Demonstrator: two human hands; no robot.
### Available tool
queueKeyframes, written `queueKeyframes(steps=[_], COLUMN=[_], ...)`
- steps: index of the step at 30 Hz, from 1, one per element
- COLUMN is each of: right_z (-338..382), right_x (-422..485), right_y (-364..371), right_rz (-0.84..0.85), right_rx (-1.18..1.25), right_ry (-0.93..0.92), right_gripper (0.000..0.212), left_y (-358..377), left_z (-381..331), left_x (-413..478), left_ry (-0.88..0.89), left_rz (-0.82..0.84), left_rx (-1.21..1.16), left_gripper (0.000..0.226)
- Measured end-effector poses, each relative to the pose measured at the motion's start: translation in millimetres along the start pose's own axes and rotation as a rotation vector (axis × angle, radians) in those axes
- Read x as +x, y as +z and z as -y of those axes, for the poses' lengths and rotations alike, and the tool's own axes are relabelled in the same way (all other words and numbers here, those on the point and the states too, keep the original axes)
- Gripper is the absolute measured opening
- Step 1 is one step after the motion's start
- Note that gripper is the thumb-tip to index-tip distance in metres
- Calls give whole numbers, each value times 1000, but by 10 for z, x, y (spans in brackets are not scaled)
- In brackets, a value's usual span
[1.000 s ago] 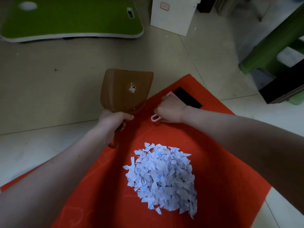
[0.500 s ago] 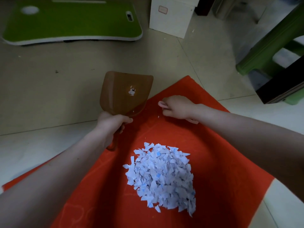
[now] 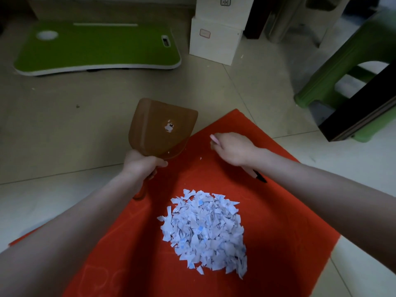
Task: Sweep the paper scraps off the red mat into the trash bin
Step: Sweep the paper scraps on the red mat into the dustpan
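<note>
A heap of pale blue and white paper scraps lies in the middle of the red mat on the tiled floor. My left hand grips the handle of a brown dustpan, held tilted at the mat's far left edge, beyond the heap. My right hand holds a small pink brush over the mat's far corner; its pink handle end sticks out past my fingers and its dark bristles show under my wrist. No trash bin is in view.
A green lap desk lies flat on the floor at the far left. White boxes stand at the back middle. A green plastic stool and a dark board stand at the right, close to the mat's corner.
My right hand picked the pink brush up off the mat's far corner and turned it, so the bristles now point back under my wrist. The dustpan has stayed about where it was.
</note>
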State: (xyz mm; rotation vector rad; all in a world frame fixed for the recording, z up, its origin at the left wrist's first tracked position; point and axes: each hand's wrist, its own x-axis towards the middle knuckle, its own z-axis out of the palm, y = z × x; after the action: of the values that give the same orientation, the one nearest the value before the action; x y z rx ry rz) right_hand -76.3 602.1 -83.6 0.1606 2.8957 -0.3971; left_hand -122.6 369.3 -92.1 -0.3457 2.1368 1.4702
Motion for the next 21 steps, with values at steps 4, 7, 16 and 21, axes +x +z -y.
queueKeyframes(steps=[4,7,16,21], right_z=[-38,30,-89,199], right_x=[4,6,172,207], right_y=[22,8,152,9], right_rz=[-143,-239,-308,-349], right_rx=[-125,86,415,637], right_ry=[-88,-93,260,137], right_gripper=[27,33,34,18], left_y=[-66,-102,-122,-157], left_z=[-32,7,73,69], left_x=[17,56,41,79], left_ry=[12,14,-37,-23], left_rz=[-9,-18,-19,-51], left_rx=[-23,-19,-12,-62], left_gripper=[25,25,25,24])
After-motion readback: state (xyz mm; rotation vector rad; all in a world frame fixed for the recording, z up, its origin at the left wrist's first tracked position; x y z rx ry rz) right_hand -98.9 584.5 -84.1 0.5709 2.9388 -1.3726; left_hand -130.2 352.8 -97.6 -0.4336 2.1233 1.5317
